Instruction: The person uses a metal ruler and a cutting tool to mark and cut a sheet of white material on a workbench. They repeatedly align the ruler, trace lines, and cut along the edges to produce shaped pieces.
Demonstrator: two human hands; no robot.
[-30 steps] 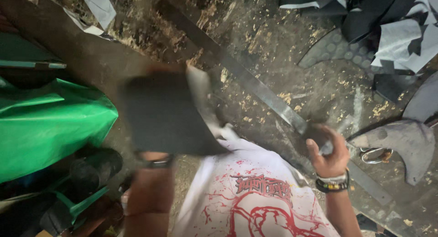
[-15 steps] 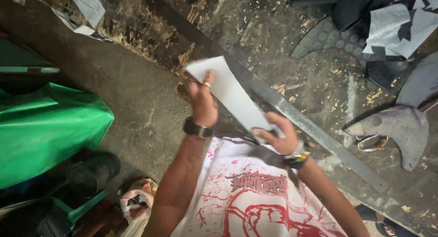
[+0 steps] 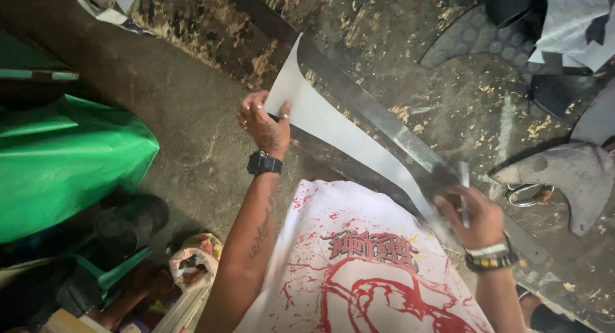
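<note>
My left hand (image 3: pixel 264 123), with rings and a black watch, pinches the upper end of a long white sheet (image 3: pixel 339 133). The sheet stretches diagonally down to my right hand (image 3: pixel 473 216), which wears bracelets and is closed on a thin pale tool (image 3: pixel 464 179) at the sheet's narrow lower end. A long dark metal bar (image 3: pixel 391 129) lies on the worktable just behind the sheet and runs the same way. The sheet's lower tip is hidden by my right hand.
The stained worktable (image 3: pixel 461 108) carries scissors (image 3: pixel 528 193), a grey curved cut piece (image 3: pixel 576 176), a dotted dark sheet (image 3: pixel 474 38) and black and white scraps (image 3: pixel 570 19). A green plastic bag (image 3: pixel 57 153) and dark footwear (image 3: pixel 128 221) sit on the floor at left.
The sheet is drawn out longer along the bar. My left hand moved up and left with its end; my right hand moved right and down, and the thin tool now shows.
</note>
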